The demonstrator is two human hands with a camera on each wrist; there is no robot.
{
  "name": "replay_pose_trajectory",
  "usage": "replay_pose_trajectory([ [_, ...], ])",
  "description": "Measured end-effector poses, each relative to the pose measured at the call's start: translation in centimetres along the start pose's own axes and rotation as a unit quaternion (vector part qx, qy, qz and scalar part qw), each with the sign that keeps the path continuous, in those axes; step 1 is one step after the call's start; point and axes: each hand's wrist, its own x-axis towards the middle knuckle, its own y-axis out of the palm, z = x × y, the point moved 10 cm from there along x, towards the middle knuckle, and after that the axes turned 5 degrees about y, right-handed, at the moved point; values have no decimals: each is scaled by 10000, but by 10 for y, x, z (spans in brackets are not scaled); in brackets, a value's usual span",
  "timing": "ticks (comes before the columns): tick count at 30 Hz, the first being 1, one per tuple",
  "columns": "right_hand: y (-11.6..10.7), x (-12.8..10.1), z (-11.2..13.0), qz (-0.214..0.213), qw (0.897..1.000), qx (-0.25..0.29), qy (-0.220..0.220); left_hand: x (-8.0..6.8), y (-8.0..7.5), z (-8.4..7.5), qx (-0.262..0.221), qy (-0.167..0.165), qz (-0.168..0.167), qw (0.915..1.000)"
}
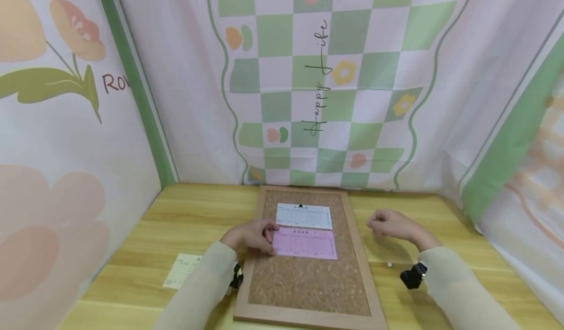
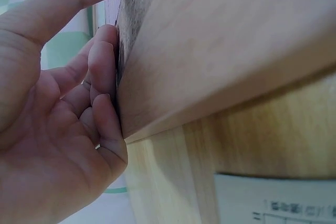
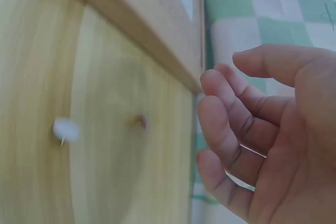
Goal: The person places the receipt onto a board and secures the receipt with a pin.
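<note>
Now, pink slip (image 1: 305, 244): lies flat mid cork board (image 1: 308, 281), just below white slip (image 1: 304, 216), which has a dark pin at its top edge.
L hand (image 1: 251, 235): fingers straight, tips on pink slip's left edge, side of hand vs board's wood frame (image 2: 210, 51); nothing gripped.
R hand (image 1: 389, 223): hovers right of board, fingers loosely curled, holds nothing.
White pushpin (image 1: 389, 264): on table (image 1: 440, 207) near R wrist.
Yellow slip (image 1: 181, 270): on table, left of board.
</note>
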Motion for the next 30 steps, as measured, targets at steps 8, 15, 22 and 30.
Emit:
replay_pose_trajectory([
  [8, -2, -10, -30, 115, 9990, -121, 407, 1, 2, -1, -20, 10, 52, 10000],
  [15, 4, -15, -57, 250, 9949, 21, 980, 0, 2, -3, -22, -36, 25, 10000],
  [22, 14, -10, -69, 438, 9938, 237, 993, 0, 2, -2, -9, 8, 14, 10000],
  [30, 18, -4, -67, 530, 9933, 333, 976, 1, 2, 3, 15, 26, -17, 10000],
])
